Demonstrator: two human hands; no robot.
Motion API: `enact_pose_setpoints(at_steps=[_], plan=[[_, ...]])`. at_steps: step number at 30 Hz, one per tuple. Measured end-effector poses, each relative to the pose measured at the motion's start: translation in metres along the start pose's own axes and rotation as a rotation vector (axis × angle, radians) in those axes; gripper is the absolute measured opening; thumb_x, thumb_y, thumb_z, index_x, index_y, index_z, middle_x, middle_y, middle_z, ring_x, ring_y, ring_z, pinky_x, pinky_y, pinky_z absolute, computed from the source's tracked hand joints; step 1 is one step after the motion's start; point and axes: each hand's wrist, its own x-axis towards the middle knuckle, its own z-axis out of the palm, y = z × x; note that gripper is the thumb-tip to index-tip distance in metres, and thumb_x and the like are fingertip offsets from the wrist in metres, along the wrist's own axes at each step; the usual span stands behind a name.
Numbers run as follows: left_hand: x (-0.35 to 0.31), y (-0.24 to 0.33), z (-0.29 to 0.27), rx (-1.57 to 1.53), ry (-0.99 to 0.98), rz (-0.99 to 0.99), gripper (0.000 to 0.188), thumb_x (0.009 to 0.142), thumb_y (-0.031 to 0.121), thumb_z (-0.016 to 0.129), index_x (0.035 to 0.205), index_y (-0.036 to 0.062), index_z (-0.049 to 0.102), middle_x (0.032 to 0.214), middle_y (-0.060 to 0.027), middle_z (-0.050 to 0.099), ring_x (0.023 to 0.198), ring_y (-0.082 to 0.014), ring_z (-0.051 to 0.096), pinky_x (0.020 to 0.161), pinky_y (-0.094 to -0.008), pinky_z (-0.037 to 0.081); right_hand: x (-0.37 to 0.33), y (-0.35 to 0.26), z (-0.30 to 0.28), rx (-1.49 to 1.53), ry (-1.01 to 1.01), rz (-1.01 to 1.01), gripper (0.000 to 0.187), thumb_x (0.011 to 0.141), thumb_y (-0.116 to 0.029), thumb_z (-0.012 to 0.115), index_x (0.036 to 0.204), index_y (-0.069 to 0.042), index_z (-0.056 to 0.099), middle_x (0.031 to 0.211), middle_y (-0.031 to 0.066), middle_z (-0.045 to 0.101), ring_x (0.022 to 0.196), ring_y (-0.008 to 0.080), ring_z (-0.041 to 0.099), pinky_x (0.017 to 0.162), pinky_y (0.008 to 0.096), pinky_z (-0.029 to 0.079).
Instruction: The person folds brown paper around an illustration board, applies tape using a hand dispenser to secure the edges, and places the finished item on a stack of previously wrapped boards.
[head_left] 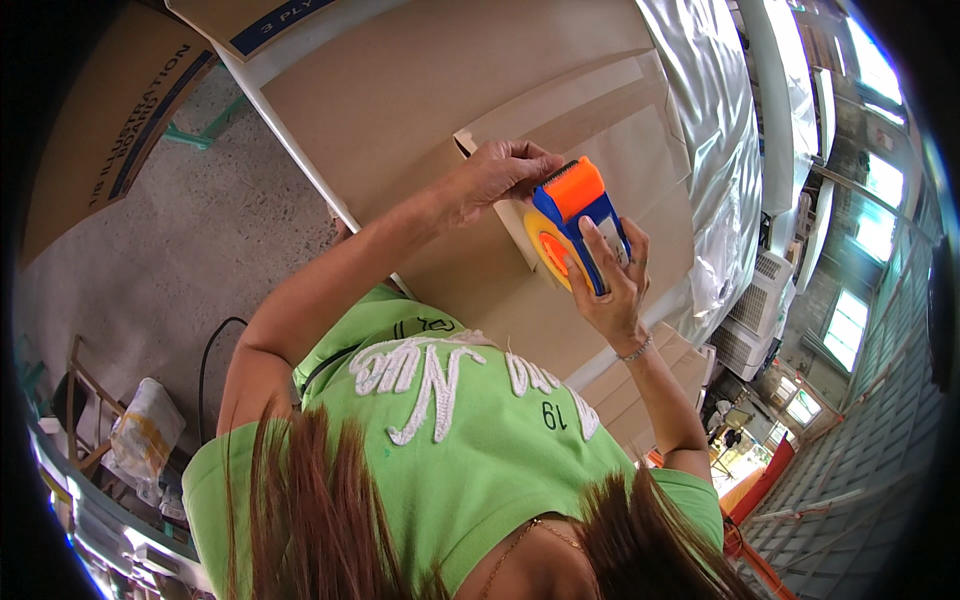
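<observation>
My right hand (pixel 612 285) grips a blue and orange tape dispenser (pixel 578 192) by its handle, with the toothed edge toward the far left. On the dispenser sits a roll of yellowish packing tape (pixel 541 236) with an orange hub. At the toothed edge my left hand (pixel 508 178) has its thumb and fingers pinched together. Whatever lies between those fingertips is too small to make out. Beneath both hands is a flat brown cardboard box (pixel 500 128), partly covered by my left hand and the dispenser.
Brown board covers the table (pixel 370 95) under the box. Silvery plastic sheeting (pixel 712 130) lies along the right side. Large printed cartons (pixel 105 110) stand at the far left. A wrapped bundle (pixel 146 432) rests by a wooden frame on the left.
</observation>
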Motion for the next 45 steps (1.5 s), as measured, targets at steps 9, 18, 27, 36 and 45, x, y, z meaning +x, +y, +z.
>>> enact_pose_setpoints(at_steps=[9,18,27,36,45], plan=[[-0.004,0.014,0.009,0.441,0.225,0.239,0.021,0.094,0.022,0.059,0.1,0.0029,0.064,0.089,-0.0024,0.064,0.081,-0.0087,0.058,0.069,-0.0258,0.049,0.015,-0.006,-0.006,-0.025,-0.105,0.029,0.056,0.072,-0.019,0.079,0.125,-0.026,0.063,0.119,0.0154,0.053,0.094,0.0287,0.064,0.072,0.0385,0.056],[-0.005,0.011,0.009,0.483,0.305,0.358,0.015,0.095,0.008,0.051,0.103,-0.0003,0.061,0.1,-0.0066,0.067,0.086,-0.0105,0.062,0.073,-0.026,0.051,0.021,-0.003,-0.007,0.067,-0.126,0.057,0.058,0.073,-0.035,0.079,0.127,-0.025,0.062,0.119,0.0159,0.056,0.099,0.0318,0.063,0.075,0.0414,0.056],[0.002,0.026,-0.005,0.67,0.451,0.513,0.017,0.091,0.002,0.049,0.1,-0.0023,0.063,0.098,-0.0106,0.071,0.087,-0.0133,0.066,0.074,-0.0266,0.051,0.043,-0.003,-0.009,0.078,-0.171,0.034,0.054,0.078,-0.039,0.074,0.128,-0.024,0.061,0.114,0.0162,0.057,0.091,0.031,0.065,0.072,0.0408,0.055],[0.027,0.021,-0.059,0.779,0.536,0.519,0.017,0.091,0.008,0.056,0.101,0.0002,0.067,0.094,-0.0073,0.073,0.073,-0.012,0.065,0.066,-0.0273,0.052,0.084,-0.007,-0.007,0.072,-0.315,0.093,0.044,0.082,-0.037,0.071,0.123,-0.021,0.065,0.109,0.0182,0.06,0.078,0.034,0.067,0.069,0.0418,0.055],[0.032,0.011,-0.065,0.848,0.589,0.349,0.013,0.086,0.016,0.067,0.092,0.0084,0.076,0.079,-0.0056,0.071,0.07,-0.0146,0.066,0.067,-0.0303,0.052,0.107,-0.007,0.003,0.022,-0.369,0.072,0.036,0.083,-0.035,0.068,0.117,-0.021,0.068,0.106,0.0161,0.062,0.081,0.0335,0.066,0.072,0.0413,0.054]])
